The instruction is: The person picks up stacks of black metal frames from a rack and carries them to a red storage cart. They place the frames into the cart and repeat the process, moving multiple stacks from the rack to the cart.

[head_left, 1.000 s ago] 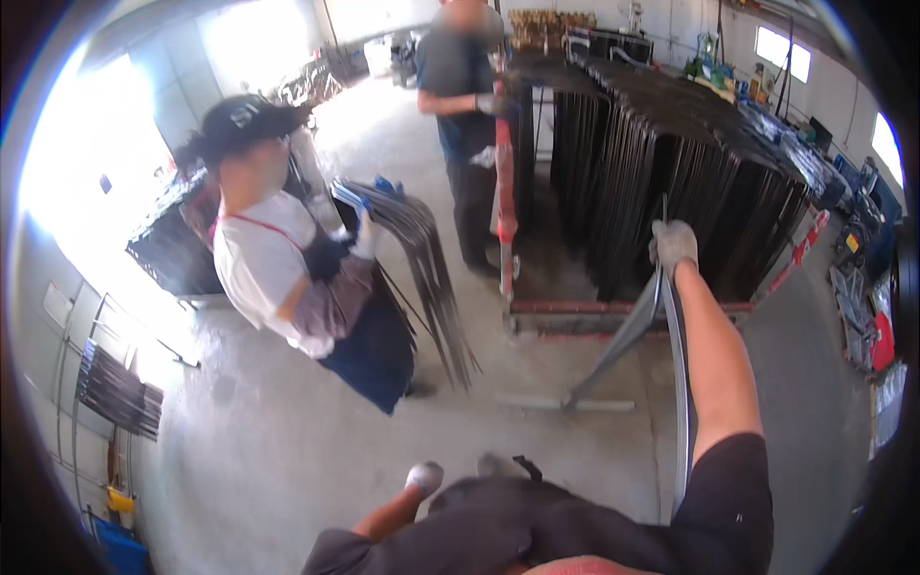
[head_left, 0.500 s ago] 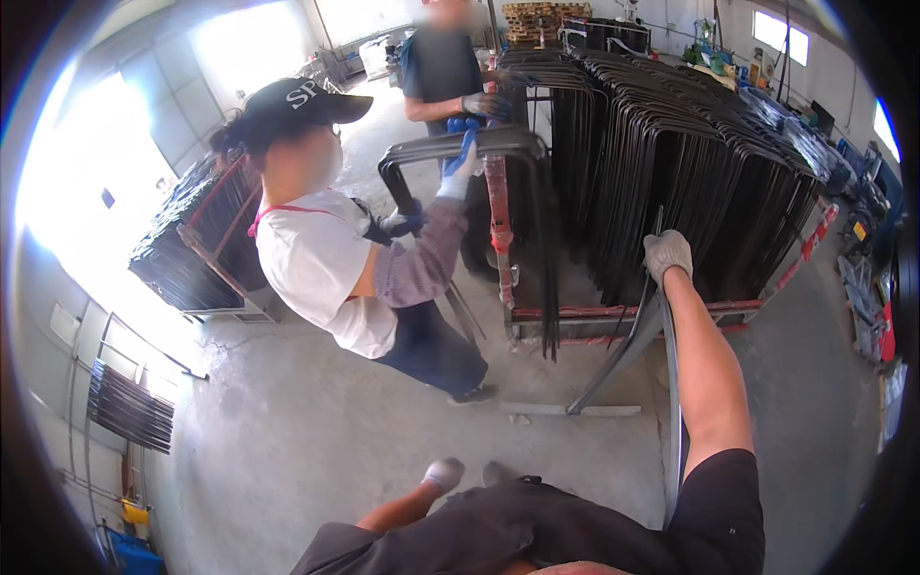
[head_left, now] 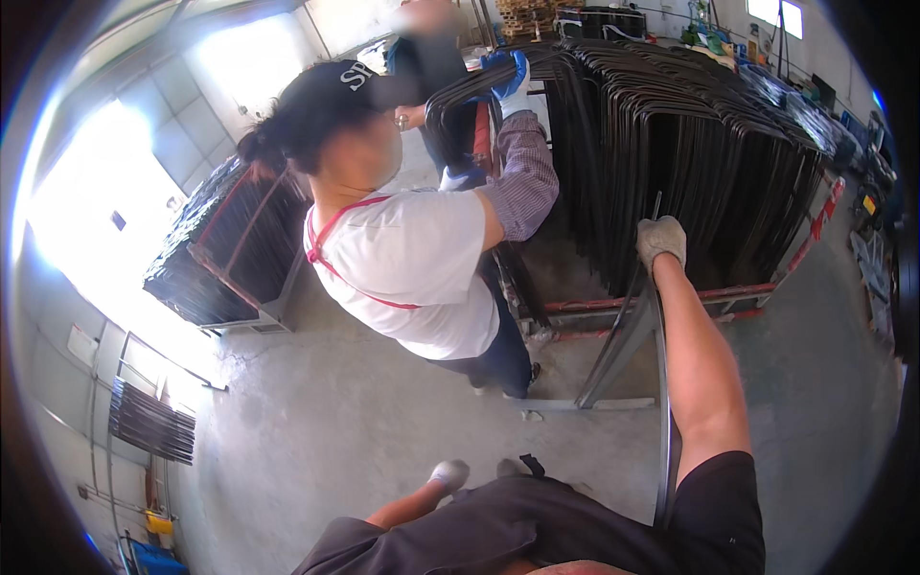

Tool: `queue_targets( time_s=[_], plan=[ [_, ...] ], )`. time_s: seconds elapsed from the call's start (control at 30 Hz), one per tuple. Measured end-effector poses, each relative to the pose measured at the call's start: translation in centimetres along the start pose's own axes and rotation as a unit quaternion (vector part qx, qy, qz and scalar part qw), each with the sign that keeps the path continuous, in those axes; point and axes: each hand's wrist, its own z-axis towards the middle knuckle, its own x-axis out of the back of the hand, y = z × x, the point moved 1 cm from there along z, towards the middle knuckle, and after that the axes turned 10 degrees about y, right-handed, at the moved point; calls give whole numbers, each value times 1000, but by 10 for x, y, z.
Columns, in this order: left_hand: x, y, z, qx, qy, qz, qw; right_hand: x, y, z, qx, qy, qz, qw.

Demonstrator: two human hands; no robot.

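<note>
My right hand point(head_left: 661, 241), in a pale work glove, reaches forward and is wrapped around the top of a grey metal stand point(head_left: 621, 356). The stand's sloping legs run down to a flat foot bar on the floor, and one long leg comes back beside my forearm. A thin tip sticks up above my fist. Close to my waist is my left hand point(head_left: 450, 472), also gloved and away from the stand; its fingers are too indistinct to read. Ahead and to the left, a co-worker in a white shirt holds bent black metal bars point(head_left: 450, 101) with gloved hands at the rack.
A rack with a red-wrapped frame point(head_left: 599, 305) holds many U-shaped black bars point(head_left: 709, 105) just beyond my right hand. Another loaded rack point(head_left: 225, 244) stands at left. A second person is behind the co-worker. Shorter dark bars point(head_left: 149, 422) hang at the lower left.
The co-worker has stepped right and forward with the bent bars, bringing them up against the rack. My right hand keeps its hold on the stand, and my left hand stays near my waist.
</note>
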Motion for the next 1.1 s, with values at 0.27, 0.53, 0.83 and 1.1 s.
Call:
queue_targets(
  time_s=[0.27,0.53,0.83,1.1],
  plan=[
    [-25,5,28,-95,-69,18,993,9,-11,-11,-32,-1,16,999],
    [-78,-19,60,-161,-93,156,970,12,-12,-11,-15,-13,16,1000],
    [-65,-24,62,-189,-120,217,950,10,-11,-8,-25,-1,14,1000],
    [-62,-15,55,-241,-76,216,943,10,-14,-8,-38,-22,5,999]
  ],
)
